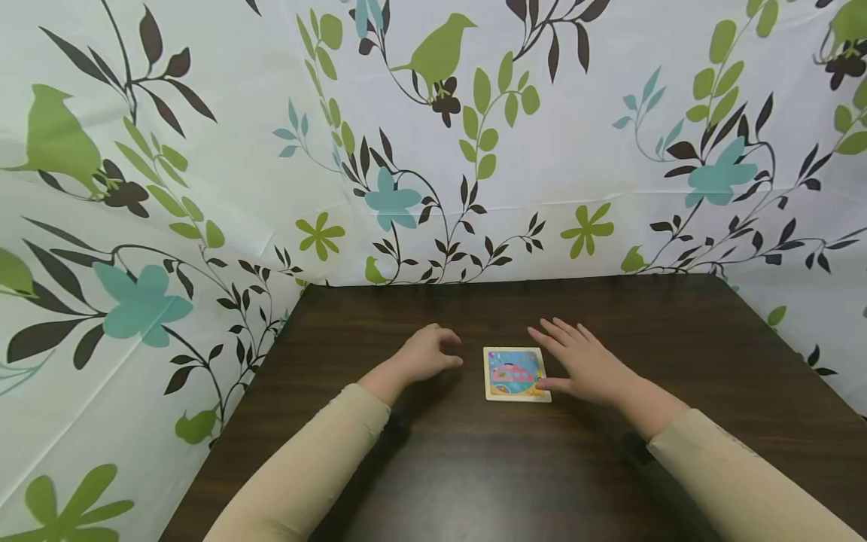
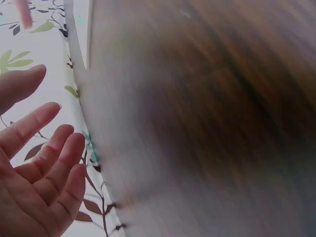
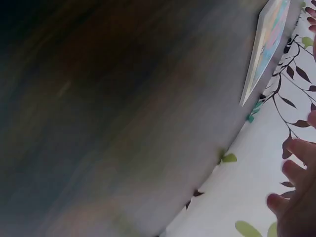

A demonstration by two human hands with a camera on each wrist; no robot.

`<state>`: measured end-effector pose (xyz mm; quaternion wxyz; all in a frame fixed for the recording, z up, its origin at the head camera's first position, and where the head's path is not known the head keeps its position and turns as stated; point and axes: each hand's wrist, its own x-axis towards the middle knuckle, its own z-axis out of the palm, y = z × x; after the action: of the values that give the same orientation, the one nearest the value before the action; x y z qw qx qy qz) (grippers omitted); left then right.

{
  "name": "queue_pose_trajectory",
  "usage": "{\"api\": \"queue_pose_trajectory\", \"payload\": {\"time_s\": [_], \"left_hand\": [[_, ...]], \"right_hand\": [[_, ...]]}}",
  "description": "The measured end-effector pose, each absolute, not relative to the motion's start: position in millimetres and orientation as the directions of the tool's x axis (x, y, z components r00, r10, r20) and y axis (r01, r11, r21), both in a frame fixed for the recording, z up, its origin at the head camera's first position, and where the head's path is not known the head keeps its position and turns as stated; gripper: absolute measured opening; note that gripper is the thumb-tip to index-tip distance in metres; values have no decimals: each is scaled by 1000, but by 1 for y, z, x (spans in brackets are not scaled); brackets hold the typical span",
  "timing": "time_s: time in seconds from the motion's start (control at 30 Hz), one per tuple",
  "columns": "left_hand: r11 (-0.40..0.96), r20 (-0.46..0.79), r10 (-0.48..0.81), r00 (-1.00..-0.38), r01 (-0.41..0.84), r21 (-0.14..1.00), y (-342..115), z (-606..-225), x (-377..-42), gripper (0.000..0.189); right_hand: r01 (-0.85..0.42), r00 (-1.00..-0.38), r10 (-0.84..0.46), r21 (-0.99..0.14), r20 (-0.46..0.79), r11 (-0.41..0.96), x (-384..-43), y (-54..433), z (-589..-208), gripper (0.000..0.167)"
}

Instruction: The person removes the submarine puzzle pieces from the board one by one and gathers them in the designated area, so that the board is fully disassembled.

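One picture board (image 1: 511, 373) is laid flat on the table (image 1: 467, 467), gripped by neither left hand (image 1: 421, 356), fingers loosely bent, nor right hand (image 1: 588, 366), fingers spread wide, so handling is judged either unbegun or finished.

A screened-off nook, room type unclear: leaf-printed sheeting (image 1: 237, 165) backs and flanks a dark table (image 1: 460, 467).

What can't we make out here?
Picture board, head view: right side partly covered by the right hand.
Picture board, left wrist view: cut off by top edge.
Right hand, right wrist view: cut off by right edge.
Table grain, left wrist view: blurred.
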<state>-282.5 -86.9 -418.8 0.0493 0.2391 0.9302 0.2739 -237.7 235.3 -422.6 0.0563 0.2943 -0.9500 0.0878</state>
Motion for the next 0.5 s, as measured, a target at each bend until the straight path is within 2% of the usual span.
{"api": "queue_pose_trajectory", "payload": {"time_s": [0.23, 0.5], "left_hand": [[724, 8, 441, -898, 361, 588, -65, -422, -293, 24], [737, -4, 405, -914, 324, 594, -45, -433, -302, 20]], "right_hand": [[-535, -837, -542, -320, 75, 782, -244, 223, -430, 106], [-481, -850, -527, -403, -3, 779, -246, 223, -436, 111]]}}
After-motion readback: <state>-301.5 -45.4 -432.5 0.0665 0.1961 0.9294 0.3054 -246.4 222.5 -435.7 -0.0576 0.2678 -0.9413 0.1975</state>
